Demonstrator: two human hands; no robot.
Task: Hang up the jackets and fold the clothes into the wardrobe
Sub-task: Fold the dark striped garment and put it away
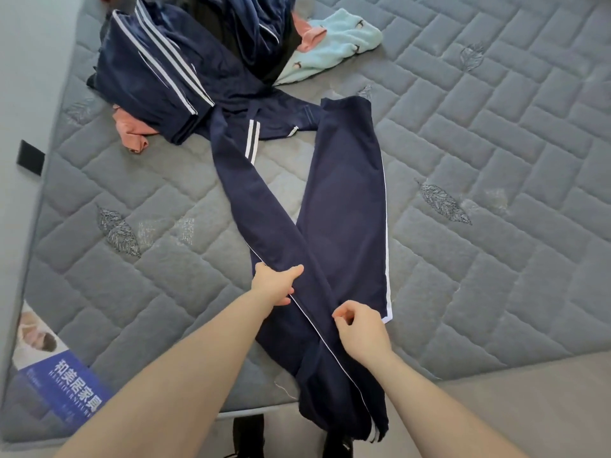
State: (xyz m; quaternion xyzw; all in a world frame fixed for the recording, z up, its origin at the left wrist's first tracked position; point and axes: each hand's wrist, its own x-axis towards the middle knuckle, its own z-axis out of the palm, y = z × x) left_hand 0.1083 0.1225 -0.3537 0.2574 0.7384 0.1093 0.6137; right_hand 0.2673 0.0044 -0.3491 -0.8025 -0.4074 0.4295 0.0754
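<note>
Both hands are on the navy track pants (344, 206) spread on the mattress (496, 143). My left hand (274, 285) grips the edge of one leg along its thin white piping, thumb on top and fingers tucked under. My right hand (360, 325) pinches the fabric near the crotch seam, fingers curled tight. The two legs lie splayed in a V, and the waist end hangs off the mattress edge toward my feet.

This cloth looks slick and thin, so I judge it could slide off the edge if I let go. The left leg's far end touches the pile of clothes (172, 71); pulling it across may drag the striped sleeve (253, 140) along. Uneven legs would give a crooked fold.

That pile is glossy navy with white stripes, beside a fuzzy pale-blue garment (337, 44) and soft pink pieces (132, 133). Underneath, the mattress is grey, quilted in padded blocks.
</note>
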